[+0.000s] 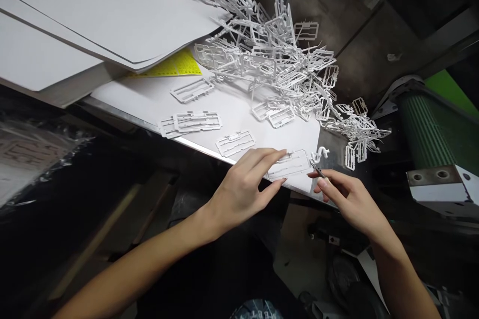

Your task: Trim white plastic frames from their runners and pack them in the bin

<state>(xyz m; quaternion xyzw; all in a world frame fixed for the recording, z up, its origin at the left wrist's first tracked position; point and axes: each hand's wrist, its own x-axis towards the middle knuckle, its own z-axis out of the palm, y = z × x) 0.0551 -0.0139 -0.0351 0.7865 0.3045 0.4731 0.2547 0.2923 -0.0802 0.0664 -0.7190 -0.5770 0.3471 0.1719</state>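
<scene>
My left hand (245, 184) pinches a flat white plastic frame (290, 164) at the near edge of the white table surface (232, 109), fingertips on its top and bottom edges. My right hand (346, 197) is closed on a small thin metal tool (318, 170), its tip at the frame's right end. A small curled white sprue piece (321, 152) sits just above that tip.
A tangled heap of white plastic frames (277, 55) covers the far part of the table. Several trimmed frames (196, 120) lie flat at the left. Large white sheets (93, 20) overlap a yellow sheet (175, 66). A green conveyor belt (434, 129) is on the right.
</scene>
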